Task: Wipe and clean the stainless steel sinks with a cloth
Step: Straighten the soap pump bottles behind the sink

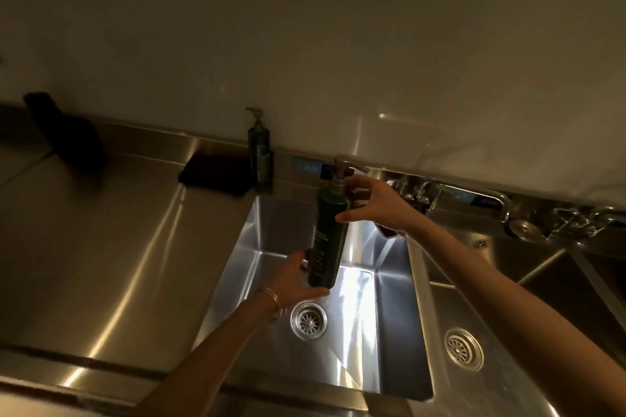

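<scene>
The table (101, 247) is all stainless steel, shiny, under a pale plain wall (338, 44). The light is dim and yellow. I count two sinks clearly, the left sink (250, 247) and the second sink (440, 301), each with one round drain; a third basin (603, 274) shows at the right edge. There are two dark pump bottles. One standing bottle (260, 152) is at the back of the table, and just beside it what seems a dark cloth (216, 173) lies flat. The other bottle (330, 234) is held over the left sink: the left hand (298, 278) grasps its bottom with curled fingers, and the right hand (376, 203) grasps its top near the pump.
</scene>
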Available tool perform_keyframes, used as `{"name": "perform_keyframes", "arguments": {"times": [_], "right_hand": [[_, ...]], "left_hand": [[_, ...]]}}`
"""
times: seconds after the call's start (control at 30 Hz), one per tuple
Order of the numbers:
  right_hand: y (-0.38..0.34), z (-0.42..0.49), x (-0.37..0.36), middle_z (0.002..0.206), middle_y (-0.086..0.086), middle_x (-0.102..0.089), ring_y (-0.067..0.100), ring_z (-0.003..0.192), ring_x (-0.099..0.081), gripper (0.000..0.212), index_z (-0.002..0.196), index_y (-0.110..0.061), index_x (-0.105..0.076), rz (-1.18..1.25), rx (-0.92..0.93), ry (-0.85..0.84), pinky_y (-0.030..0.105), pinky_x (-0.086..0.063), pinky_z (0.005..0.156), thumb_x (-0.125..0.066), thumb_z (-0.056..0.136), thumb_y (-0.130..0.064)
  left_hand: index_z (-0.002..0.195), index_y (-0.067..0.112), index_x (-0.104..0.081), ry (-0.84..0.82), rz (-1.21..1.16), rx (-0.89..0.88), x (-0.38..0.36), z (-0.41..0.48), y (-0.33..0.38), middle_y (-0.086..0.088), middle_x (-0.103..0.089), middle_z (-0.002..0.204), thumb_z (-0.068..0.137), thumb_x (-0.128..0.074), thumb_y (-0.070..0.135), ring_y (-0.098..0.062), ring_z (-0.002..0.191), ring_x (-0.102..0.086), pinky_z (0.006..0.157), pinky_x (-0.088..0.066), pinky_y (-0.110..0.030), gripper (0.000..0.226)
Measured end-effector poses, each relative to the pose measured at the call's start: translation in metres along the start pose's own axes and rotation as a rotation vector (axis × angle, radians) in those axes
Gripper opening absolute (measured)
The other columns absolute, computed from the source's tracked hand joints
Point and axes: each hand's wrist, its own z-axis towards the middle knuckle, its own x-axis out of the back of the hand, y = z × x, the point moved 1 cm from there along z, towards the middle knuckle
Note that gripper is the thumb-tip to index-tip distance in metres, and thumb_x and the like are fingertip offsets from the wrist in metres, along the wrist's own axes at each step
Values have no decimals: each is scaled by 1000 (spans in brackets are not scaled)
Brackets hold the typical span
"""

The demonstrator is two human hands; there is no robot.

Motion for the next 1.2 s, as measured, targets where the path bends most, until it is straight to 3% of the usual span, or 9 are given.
{"name": "perform_keyframes", "arguments": {"times": [0.07,0.2,0.37,0.57,0.73,0.87,1.0,1.13,1.2], "right_hand": [[-14,20,-14,111,1,-64,17,105,-62,65,121,-16,-54,15,3,35,32,-52,91,-85,64,-14],[-39,67,-43,108,1,-66,20,105,-63,62,114,-18,-57,6,19,113,29,-54,87,-87,60,-15],[-55,111,-76,118,5,-63,19,107,-59,68,124,-10,-55,-52,18,183,35,-49,93,-86,64,-20],[-61,155,-107,86,-17,-61,-7,76,-55,43,100,-18,-64,-87,-7,280,7,-44,65,-86,63,-25],[-55,191,-116,104,-5,-55,7,89,-53,66,112,-13,-53,-107,-82,386,10,-36,65,-86,60,-36],[-44,209,-109,99,-7,-56,12,89,-58,61,103,-20,-45,-83,-181,455,17,-44,65,-85,62,-38],[-38,228,-98,93,-7,-55,8,80,-55,62,101,-20,-43,-164,-236,532,19,-43,63,-83,61,-45],[-29,250,-78,103,-4,-57,4,84,-56,68,119,-13,-47,-123,-240,367,11,-42,66,-85,65,-30],[-19,258,-67,116,6,-57,15,99,-58,66,122,-9,-47,-121,-266,242,21,-48,81,-83,68,-16]], "left_hand": [[127,10,-43,53,15,-11,26,10,-6,1,-58,114,61,-87,22,-8,97,-56,71,-43,-4,80],[117,8,-47,205,-15,-28,78,35,-21,-5,-62,107,56,-90,21,-22,95,-61,83,-51,-37,76],[114,3,-49,212,-73,-7,120,63,-49,-10,-57,107,58,-87,7,-19,95,-56,77,-45,-23,68],[129,6,-43,227,-128,30,146,93,-71,-16,-56,118,57,-87,9,-30,106,-58,91,-49,-46,85],[117,4,-50,299,-87,73,155,124,-75,-13,-62,110,56,-89,17,-26,99,-61,83,-49,-32,74],[115,7,-53,276,69,24,157,154,-73,-13,-56,117,60,-85,25,-29,103,-57,89,-48,-40,66],[119,10,-52,262,127,27,148,183,-70,-11,-55,121,57,-87,36,-29,108,-55,92,-47,-40,76],[115,10,-56,122,-69,32,137,218,-69,-8,-65,113,56,-87,27,-26,104,-61,90,-49,-38,68],[115,7,-57,5,-176,67,132,233,-73,-11,-66,113,54,-89,19,-27,107,-61,93,-48,-37,70]]}}
